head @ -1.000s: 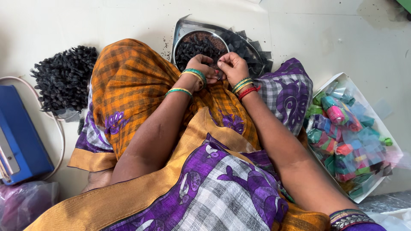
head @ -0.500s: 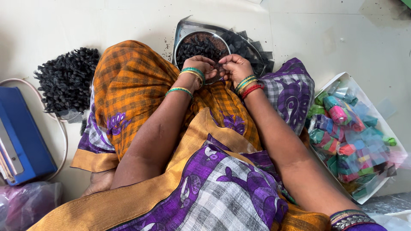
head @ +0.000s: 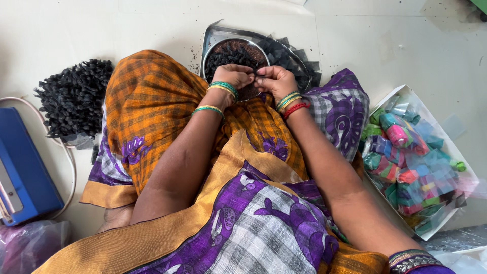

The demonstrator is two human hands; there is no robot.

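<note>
My left hand (head: pixel 234 77) and my right hand (head: pixel 274 79) meet fingertip to fingertip over a round metal bowl (head: pixel 209 54) of small dark pieces. Both pinch something small and dark between the fingers; what it is I cannot make out. The bowl stands on a metal tray (head: pixel 218 34) on the floor, just past my knees. Green and gold bangles ring both wrists, with a red one on the right. My lap is covered by orange checked and purple patterned cloth (head: pixel 152 101).
A heap of black twisted pieces (head: pixel 73 96) lies on the floor at left. A blue box (head: pixel 23 177) with a white cord sits at the far left. A white tray (head: pixel 459 157) of colourful wrapped packets stands at right. Dark square sheets (head: pixel 297 53) lie on the metal tray.
Both hands stay over the bowl, their fingers working slightly. The view has shifted a little; nothing else moved.
</note>
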